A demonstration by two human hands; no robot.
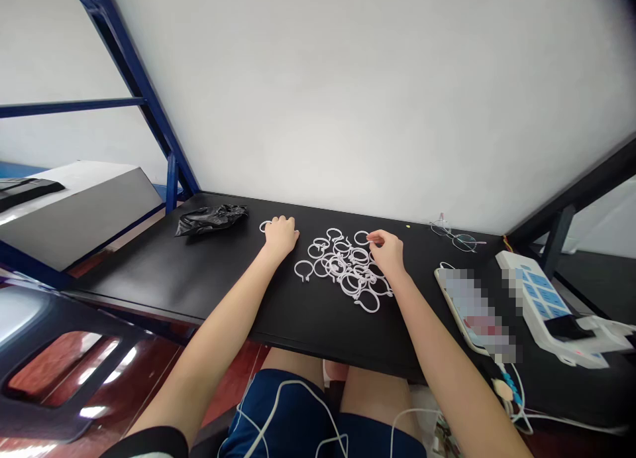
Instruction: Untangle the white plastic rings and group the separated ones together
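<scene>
A loose pile of white plastic curtain rings [351,283], each with a small eyelet, lies on the black table. My right hand [388,251] is at the pile's upper right edge, thumb and fingers pinched on the rim of one curtain ring [361,232]. To the left of the pile, my left hand [281,236] rests low over the table with its fingers curled down. Another white curtain ring [263,225] pokes out from beneath its left side, mostly covered by the hand. The undersides of the left fingers are hidden.
A crumpled black plastic bag [211,219] lies at the left. Glasses [464,243], a phone [462,305] with a cable and a white power strip [541,299] are at the right. The white wall [348,100] borders the table's back, beside a blue metal frame [134,73].
</scene>
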